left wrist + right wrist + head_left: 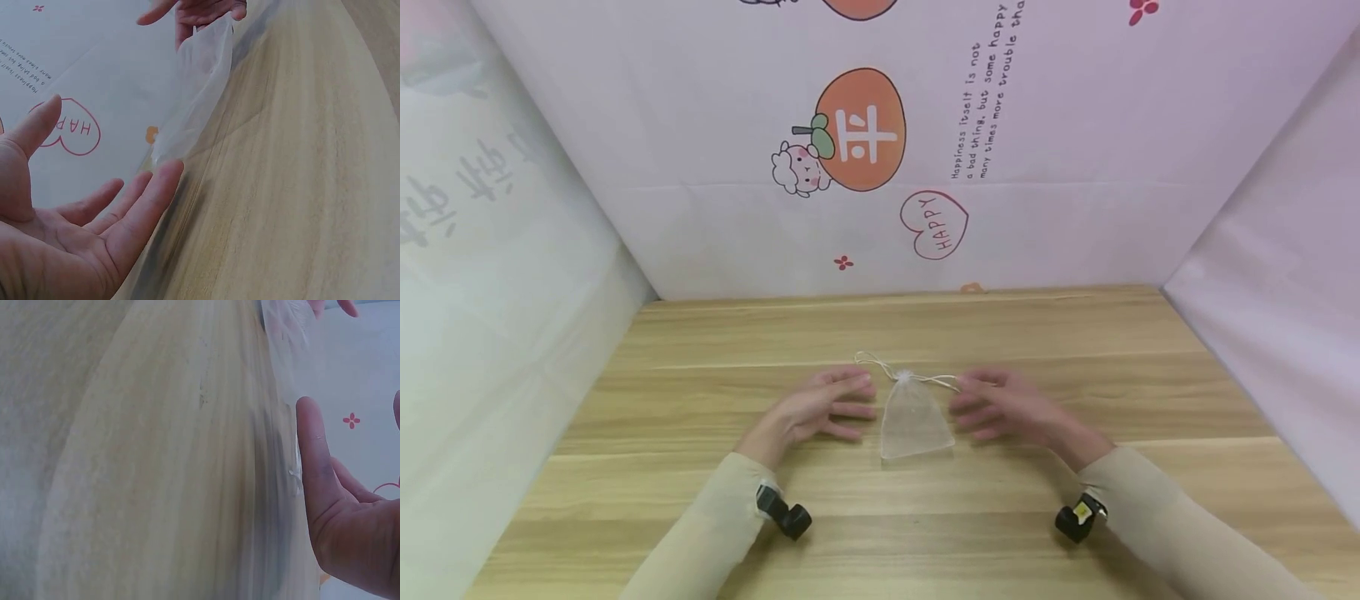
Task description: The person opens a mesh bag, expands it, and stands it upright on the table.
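Observation:
A small sheer white drawstring pouch [916, 423] lies on the wooden table between the two hands, its gathered neck toward the back wall. White cords [942, 380] run out from both sides of the neck. My left hand [823, 408] hovers just left of the pouch, fingers spread and thumb apart, with nothing in its grasp. On the other side is my right hand [1007, 406], slightly blurred, its fingers loosely extended and close to the cord end. In the left wrist view, the left fingertips appear right by one end of the pouch [203, 81].
The wood-grain table [700, 333] meets a white printed cloth [722, 233] hung at the back. More white cloth [497, 275] rises along the left side and the right side. Each wrist wears a small black camera [784, 511].

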`<action>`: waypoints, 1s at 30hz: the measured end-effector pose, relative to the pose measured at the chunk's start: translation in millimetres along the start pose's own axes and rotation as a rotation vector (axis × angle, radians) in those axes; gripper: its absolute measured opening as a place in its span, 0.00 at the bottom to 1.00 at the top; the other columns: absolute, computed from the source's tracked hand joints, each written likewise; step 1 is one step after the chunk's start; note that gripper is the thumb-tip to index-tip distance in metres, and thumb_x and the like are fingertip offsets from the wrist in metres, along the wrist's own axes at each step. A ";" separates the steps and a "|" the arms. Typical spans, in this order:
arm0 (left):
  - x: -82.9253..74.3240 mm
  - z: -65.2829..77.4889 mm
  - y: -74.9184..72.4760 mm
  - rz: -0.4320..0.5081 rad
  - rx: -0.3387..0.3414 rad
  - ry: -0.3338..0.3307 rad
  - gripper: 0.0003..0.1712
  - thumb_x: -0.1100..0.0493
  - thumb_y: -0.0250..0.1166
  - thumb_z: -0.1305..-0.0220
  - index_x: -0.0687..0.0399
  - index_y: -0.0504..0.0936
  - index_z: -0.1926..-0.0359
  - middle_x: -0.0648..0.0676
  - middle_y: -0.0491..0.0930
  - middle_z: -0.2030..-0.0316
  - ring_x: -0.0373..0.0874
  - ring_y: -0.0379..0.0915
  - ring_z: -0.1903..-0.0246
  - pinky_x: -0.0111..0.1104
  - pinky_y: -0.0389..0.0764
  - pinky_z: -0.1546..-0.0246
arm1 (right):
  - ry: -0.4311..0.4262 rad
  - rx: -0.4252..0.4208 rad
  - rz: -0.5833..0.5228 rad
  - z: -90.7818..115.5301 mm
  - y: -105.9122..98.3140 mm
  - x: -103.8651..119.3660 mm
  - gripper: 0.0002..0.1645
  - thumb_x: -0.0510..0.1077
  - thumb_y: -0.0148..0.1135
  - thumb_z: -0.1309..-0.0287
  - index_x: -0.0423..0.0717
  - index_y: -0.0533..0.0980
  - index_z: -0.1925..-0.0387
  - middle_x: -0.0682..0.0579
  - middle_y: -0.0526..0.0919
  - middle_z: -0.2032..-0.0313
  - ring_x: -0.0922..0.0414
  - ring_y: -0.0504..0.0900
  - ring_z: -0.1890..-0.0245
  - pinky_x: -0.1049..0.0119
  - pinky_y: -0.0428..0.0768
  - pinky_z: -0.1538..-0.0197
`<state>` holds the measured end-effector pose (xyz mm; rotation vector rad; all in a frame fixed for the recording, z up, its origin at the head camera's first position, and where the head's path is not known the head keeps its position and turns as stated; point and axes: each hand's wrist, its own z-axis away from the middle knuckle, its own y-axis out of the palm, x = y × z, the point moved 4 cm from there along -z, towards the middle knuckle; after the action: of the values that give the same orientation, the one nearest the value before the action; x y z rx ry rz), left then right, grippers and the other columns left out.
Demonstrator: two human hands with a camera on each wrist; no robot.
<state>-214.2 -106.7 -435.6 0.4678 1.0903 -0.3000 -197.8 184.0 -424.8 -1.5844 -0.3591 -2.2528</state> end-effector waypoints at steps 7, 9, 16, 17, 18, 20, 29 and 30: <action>2.8 -7.7 2.9 -0.007 -0.030 -0.040 0.38 0.47 0.63 0.28 0.61 0.61 0.27 0.66 0.70 0.35 0.62 0.77 0.45 0.54 0.83 0.54 | 0.038 -0.002 -0.002 -8.5 7.9 -3.0 0.42 0.56 0.59 0.29 0.31 0.59 0.31 0.31 0.79 0.44 0.40 0.85 0.53 0.47 0.84 0.54; 3.1 -9.4 3.5 -0.014 -0.031 -0.040 0.37 0.47 0.62 0.28 0.61 0.62 0.28 0.66 0.71 0.35 0.62 0.78 0.45 0.54 0.83 0.54 | 0.047 -0.001 0.003 -10.5 9.9 -3.3 0.42 0.57 0.60 0.30 0.31 0.59 0.31 0.31 0.79 0.43 0.40 0.85 0.53 0.47 0.84 0.54; 3.1 -13.2 6.7 -0.024 -0.024 -0.049 0.36 0.47 0.63 0.29 0.61 0.65 0.29 0.65 0.72 0.36 0.61 0.78 0.46 0.53 0.83 0.54 | 0.073 -0.024 0.001 -17.2 13.9 -4.1 0.41 0.57 0.61 0.31 0.31 0.61 0.32 0.32 0.79 0.43 0.42 0.85 0.54 0.48 0.85 0.55; 2.9 -13.7 7.3 -0.025 -0.023 -0.051 0.36 0.47 0.63 0.29 0.61 0.65 0.29 0.65 0.72 0.36 0.61 0.78 0.46 0.53 0.83 0.54 | 0.074 -0.027 0.001 -18.1 14.4 -4.1 0.41 0.57 0.61 0.31 0.31 0.61 0.32 0.32 0.79 0.43 0.42 0.85 0.55 0.49 0.85 0.55; 2.8 -14.3 7.8 -0.030 -0.022 -0.052 0.35 0.47 0.63 0.29 0.61 0.65 0.30 0.65 0.72 0.36 0.61 0.78 0.46 0.53 0.83 0.54 | 0.077 -0.030 0.000 -19.2 15.1 -4.2 0.41 0.57 0.62 0.31 0.31 0.61 0.32 0.33 0.79 0.44 0.43 0.85 0.55 0.49 0.85 0.55; 2.0 -15.0 9.1 -0.038 -0.024 -0.051 0.35 0.47 0.63 0.29 0.62 0.66 0.30 0.65 0.73 0.36 0.61 0.79 0.46 0.52 0.83 0.54 | 0.079 -0.032 0.005 -21.3 16.4 -4.1 0.42 0.57 0.62 0.32 0.31 0.62 0.32 0.33 0.79 0.44 0.43 0.85 0.55 0.49 0.85 0.56; 1.4 -19.8 13.0 -0.058 -0.036 -0.055 0.33 0.47 0.62 0.28 0.62 0.68 0.31 0.64 0.74 0.37 0.61 0.80 0.48 0.52 0.84 0.56 | 0.085 -0.028 0.062 -28.5 19.5 -6.7 0.41 0.59 0.62 0.32 0.31 0.66 0.34 0.36 0.81 0.47 0.44 0.86 0.56 0.51 0.86 0.57; 1.3 -19.9 13.3 -0.060 -0.035 -0.054 0.33 0.47 0.62 0.28 0.62 0.68 0.31 0.64 0.74 0.37 0.61 0.80 0.48 0.52 0.84 0.56 | 0.080 -0.023 0.069 -28.7 19.9 -6.7 0.40 0.58 0.61 0.32 0.31 0.66 0.35 0.36 0.82 0.48 0.44 0.86 0.56 0.51 0.86 0.58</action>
<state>-223.1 -85.1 -441.4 0.3941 1.0571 -0.3438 -211.5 155.3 -440.9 -1.4891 -0.2536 -2.2680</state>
